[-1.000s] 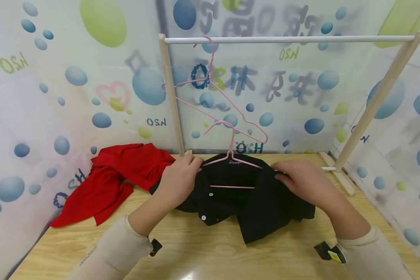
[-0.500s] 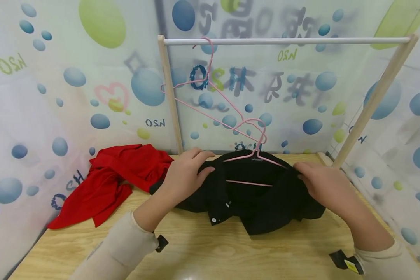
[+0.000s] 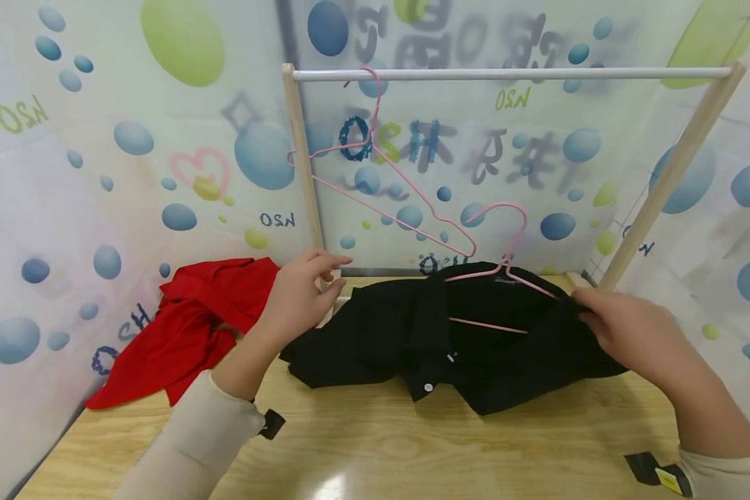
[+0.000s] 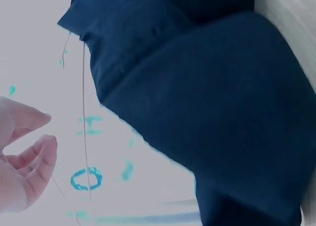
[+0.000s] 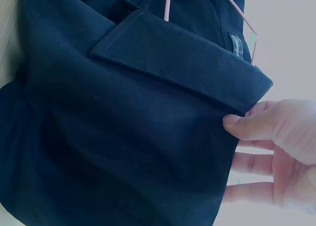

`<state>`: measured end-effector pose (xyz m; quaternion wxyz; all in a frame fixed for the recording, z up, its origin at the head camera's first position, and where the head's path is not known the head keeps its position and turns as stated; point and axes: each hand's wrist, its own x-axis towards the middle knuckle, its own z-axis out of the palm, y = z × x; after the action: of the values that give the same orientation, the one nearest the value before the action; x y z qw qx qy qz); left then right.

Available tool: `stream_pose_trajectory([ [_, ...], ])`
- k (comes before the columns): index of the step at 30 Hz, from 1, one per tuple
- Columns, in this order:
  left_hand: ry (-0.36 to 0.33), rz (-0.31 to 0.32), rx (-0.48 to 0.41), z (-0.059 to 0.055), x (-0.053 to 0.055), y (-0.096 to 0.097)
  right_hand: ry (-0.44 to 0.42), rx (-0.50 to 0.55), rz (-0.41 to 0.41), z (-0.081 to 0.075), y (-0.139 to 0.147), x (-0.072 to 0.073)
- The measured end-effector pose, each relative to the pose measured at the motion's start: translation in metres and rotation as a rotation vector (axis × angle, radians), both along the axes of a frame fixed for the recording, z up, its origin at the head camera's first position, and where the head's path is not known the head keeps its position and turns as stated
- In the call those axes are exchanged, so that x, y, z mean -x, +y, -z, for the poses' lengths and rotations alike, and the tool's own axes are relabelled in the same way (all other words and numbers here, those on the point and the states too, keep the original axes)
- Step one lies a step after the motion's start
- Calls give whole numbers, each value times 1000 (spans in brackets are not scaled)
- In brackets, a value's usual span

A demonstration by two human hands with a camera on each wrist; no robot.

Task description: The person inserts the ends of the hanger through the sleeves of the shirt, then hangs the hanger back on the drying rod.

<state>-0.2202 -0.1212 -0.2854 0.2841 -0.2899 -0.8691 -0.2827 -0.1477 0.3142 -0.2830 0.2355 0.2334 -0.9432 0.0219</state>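
A black shirt (image 3: 375, 340) with white buttons lies over the table, its collar facing up. Inside its neck sits a pink wire hanger (image 3: 507, 264), the hook standing free above the collar. My right hand (image 3: 637, 340) pinches the shoulder on the right side; the right wrist view shows the thumb (image 5: 242, 127) on the cloth just below the collar flap. To the left of the shirt, my left hand (image 3: 296, 295) is raised with loosely bent fingers, holding nothing. In the left wrist view a gap separates that hand (image 4: 24, 157) from the shirt (image 4: 197, 97).
Behind the shirt stands a rack with a white rail (image 3: 512, 73) and wooden posts (image 3: 671, 184). A second pink hanger (image 3: 387, 214) hangs from the rail's left end. Crumpled red cloth (image 3: 206, 305) lies at the table's left. A patterned curtain (image 3: 131, 187) closes off the back.
The shirt and its hanger have shifted right along with my right hand. My left hand has let go of the shirt's left shoulder and moved away to the left.
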Motion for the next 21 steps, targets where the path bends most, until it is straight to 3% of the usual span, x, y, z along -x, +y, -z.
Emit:
stream_pose_trajectory([
  [6,-87,-41,-63,0,12,-15,-46,4,55,3,18,1],
  [15,-272,-68,-254,-2,39,-36,-142,-6,152,8,43,3],
  [21,-312,-117,-333,-2,57,-46,-171,3,199,8,58,4],
])
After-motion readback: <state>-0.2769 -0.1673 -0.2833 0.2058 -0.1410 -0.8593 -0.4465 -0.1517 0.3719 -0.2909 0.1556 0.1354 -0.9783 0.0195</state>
